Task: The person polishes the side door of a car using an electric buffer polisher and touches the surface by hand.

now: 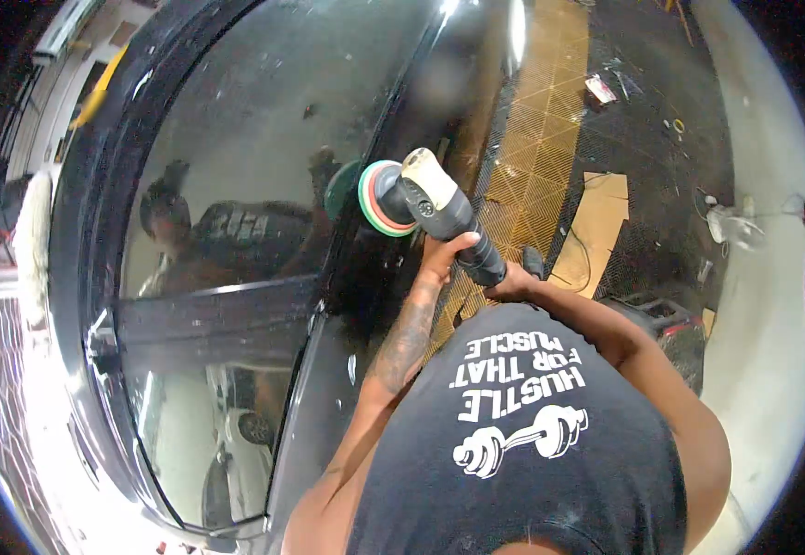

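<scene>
A black-and-cream power polisher [448, 211] is up beside the lower edge of a glossy black car's [217, 324] window, its round green, red and white pad [374, 202] facing the bodywork; from here I can't tell whether they touch. The left hand's [446, 255] fingers wrap its middle, the right hand's [516, 283] clasp its rear end. Flat brown cardboard [604, 217] lies just beside the floor's yellow strip [539, 120].

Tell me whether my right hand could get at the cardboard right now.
Probably not: your right hand holds the rear end of the polisher, and the cardboard lies down on the floor. Freeing that hand and bending might do it.
</scene>
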`<state>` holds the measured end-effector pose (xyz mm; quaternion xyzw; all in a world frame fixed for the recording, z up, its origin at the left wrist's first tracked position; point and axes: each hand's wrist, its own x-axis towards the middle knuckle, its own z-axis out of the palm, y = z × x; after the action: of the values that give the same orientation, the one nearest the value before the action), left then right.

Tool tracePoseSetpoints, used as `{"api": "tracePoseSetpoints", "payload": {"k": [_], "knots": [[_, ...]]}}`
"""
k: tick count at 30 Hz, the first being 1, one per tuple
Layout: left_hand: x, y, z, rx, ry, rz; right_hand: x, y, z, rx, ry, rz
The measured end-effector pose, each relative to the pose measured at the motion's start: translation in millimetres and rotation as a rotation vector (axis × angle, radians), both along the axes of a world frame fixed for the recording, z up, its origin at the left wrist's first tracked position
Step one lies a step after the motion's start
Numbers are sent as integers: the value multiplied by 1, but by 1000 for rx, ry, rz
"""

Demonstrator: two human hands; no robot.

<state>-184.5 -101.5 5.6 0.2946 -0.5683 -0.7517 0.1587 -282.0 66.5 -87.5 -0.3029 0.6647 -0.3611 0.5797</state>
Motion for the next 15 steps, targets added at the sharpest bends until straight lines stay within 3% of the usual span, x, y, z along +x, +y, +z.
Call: {"api": "tracePoseSetpoints", "payload": {"k": [3, 6, 7, 10, 11, 12, 14, 15], "knots": [[26, 20, 12, 30, 53, 49, 18, 11, -1, -47, 156, 6], [57, 36, 4, -36, 134, 101, 38, 22, -22, -94, 143, 54], [69, 42, -3, -22, 143, 119, 48, 26, -67, -135, 247, 56], [108, 59, -14, 41, 118, 140, 61, 35, -66, -119, 258, 180], [119, 70, -2, 66, 111, 132, 72, 34, -76, -159, 88, 75], [124, 83, 9, 92, 135, 159, 71, 40, -85, -158, 88, 66], [137, 100, 10, 150, 150, 173, 65, 47, -36, -118, 378, 317], [141, 102, 12, 41, 113, 130, 67, 52, -51, -110, 337, 314]]}}
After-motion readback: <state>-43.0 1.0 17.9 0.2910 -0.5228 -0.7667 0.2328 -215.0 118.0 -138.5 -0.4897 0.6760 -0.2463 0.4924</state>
